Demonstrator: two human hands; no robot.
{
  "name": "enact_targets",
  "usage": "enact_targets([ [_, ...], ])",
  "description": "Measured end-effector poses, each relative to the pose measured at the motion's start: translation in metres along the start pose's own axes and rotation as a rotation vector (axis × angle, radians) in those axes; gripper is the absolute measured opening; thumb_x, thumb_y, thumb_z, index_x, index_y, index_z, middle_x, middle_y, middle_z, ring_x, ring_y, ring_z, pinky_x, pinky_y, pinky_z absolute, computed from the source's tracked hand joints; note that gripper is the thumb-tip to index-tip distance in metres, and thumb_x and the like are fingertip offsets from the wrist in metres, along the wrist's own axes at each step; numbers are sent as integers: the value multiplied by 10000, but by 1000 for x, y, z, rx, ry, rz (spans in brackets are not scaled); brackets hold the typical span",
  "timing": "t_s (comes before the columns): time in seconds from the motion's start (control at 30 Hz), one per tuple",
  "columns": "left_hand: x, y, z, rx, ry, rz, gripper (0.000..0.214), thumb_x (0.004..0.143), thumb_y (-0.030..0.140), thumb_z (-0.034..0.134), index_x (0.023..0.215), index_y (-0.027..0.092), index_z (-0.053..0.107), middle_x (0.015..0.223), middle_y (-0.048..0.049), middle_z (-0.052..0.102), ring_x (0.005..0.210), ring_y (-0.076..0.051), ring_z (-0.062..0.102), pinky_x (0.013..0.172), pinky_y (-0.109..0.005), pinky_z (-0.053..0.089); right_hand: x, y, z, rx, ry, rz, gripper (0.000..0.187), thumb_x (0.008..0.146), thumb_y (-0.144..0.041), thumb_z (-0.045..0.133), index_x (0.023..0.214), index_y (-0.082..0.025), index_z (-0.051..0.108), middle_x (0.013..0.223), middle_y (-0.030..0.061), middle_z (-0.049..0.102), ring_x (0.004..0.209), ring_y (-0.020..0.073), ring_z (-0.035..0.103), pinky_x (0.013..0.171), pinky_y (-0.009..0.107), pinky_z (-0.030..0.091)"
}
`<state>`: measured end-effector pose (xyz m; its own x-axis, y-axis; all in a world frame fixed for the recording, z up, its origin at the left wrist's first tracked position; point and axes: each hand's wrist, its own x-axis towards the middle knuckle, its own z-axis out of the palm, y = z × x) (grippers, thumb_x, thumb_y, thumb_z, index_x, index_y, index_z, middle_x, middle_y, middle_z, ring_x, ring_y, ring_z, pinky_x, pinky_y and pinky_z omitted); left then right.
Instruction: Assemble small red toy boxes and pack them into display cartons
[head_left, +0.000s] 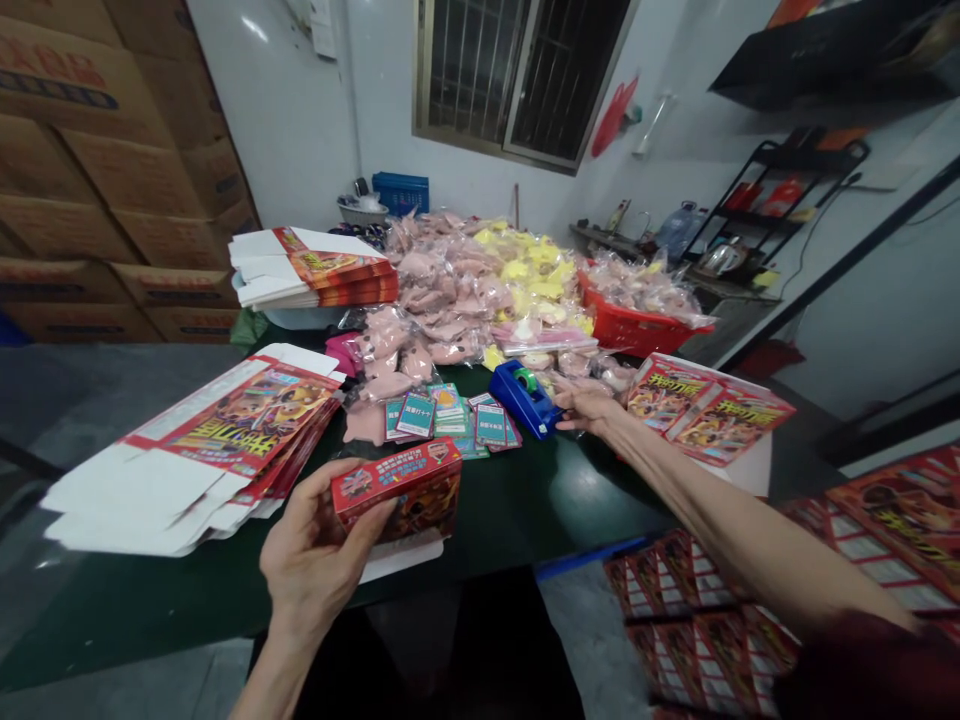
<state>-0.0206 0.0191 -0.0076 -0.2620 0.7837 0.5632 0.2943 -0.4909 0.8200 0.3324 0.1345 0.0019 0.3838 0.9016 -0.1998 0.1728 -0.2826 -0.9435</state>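
Note:
My left hand (315, 555) is closed around a small red printed box (401, 490), held above the near edge of the dark green table (525, 500). My right hand (589, 408) reaches far across to a blue tape dispenser (525, 397), its fingertips pinched at the dispenser's end; what they grip is too small to make out. Several teal cards (450, 415) lie just left of the dispenser.
A stack of flat unfolded red-and-white cartons (202, 450) lies at left, another stack (315, 268) farther back. Bagged pink and yellow toys (465, 285) pile up behind, beside a red basket (637, 325). Finished red boxes (705, 405) sit at right, more (712, 620) below right.

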Motion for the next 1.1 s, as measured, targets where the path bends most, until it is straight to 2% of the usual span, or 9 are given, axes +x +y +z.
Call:
enact_targets([
  [0.17, 0, 0, 0, -3, -5, -14, 382, 670, 236, 728, 1020, 194, 581, 874, -7, 665, 685, -115, 636, 615, -187, 538, -23, 16, -2, 149, 63, 23, 177, 767, -246, 642, 646, -163, 543, 592, -29, 530, 571, 94, 524, 585, 306, 550],
  [0.27, 0, 1, 1, -16, -2, -20, 379, 666, 226, 727, 1016, 203, 584, 874, -1, 658, 688, -115, 628, 618, -187, 534, -37, 31, -1, 213, 94, -20, 238, 715, -271, 671, 584, -173, 498, 597, -21, 528, 619, 105, 542, 616, 306, 562],
  [0.53, -1, 2, 1, -17, 7, -54, 383, 671, 202, 725, 1028, 214, 589, 910, -2, 653, 737, -115, 627, 666, -177, 536, -29, 55, 12, -14, 141, 54, 231, 889, -315, 530, 1023, -131, 569, 945, 38, 605, 765, 124, 600, 652, 288, 525],
  [0.63, 0, 1, 1, -43, 9, -69, 382, 667, 210, 729, 1021, 204, 584, 906, -6, 651, 743, -123, 631, 670, -192, 541, -31, 56, 9, -140, 188, -16, 216, 879, -304, 546, 1004, -131, 577, 963, 37, 604, 790, 133, 595, 678, 300, 516],
  [0.7, 1, 2, 2, -64, 3, -72, 383, 666, 209, 731, 1019, 195, 581, 883, -4, 648, 710, -114, 627, 635, -182, 537, -44, 55, 11, -203, 203, -102, 123, 845, -242, 580, 838, -121, 600, 857, 20, 602, 747, 127, 578, 659, 271, 492],
  [0.83, 0, 5, 6, -138, 13, -35, 363, 673, 195, 726, 1004, 184, 579, 896, -8, 635, 716, -111, 628, 629, -178, 529, -101, 45, 31, -251, 119, -293, 164, 784, -172, 572, 620, -160, 577, 589, -20, 512, 574, 113, 508, 541, 224, 416],
  [0.97, -5, 8, 9, -138, 38, -42, 385, 685, 181, 720, 1034, 187, 559, 904, -10, 626, 727, -110, 633, 609, -171, 518, -176, 11, 67, -108, -46, -518, 161, 802, -240, 548, 944, -198, 611, 555, -50, 503, 460, 92, 467, 444, 212, 384],
  [1.03, -8, 8, 9, -114, 58, -25, 424, 680, 183, 725, 1062, 190, 543, 905, -10, 617, 729, -111, 628, 615, -180, 516, -203, -10, 85, 108, -160, -521, 527, 795, -209, 551, 1294, -252, 389, 584, -71, 531, 417, 81, 447, 391, 193, 373],
  [1.1, -10, 6, 7, -69, 78, 19, 455, 672, 191, 733, 1080, 189, 533, 928, -20, 605, 763, -125, 626, 661, -211, 519, -219, -28, 101, 308, -242, -458, 768, 791, -179, 558, 1411, -301, 123, 603, -87, 548, 401, 73, 437, 369, 176, 374],
])
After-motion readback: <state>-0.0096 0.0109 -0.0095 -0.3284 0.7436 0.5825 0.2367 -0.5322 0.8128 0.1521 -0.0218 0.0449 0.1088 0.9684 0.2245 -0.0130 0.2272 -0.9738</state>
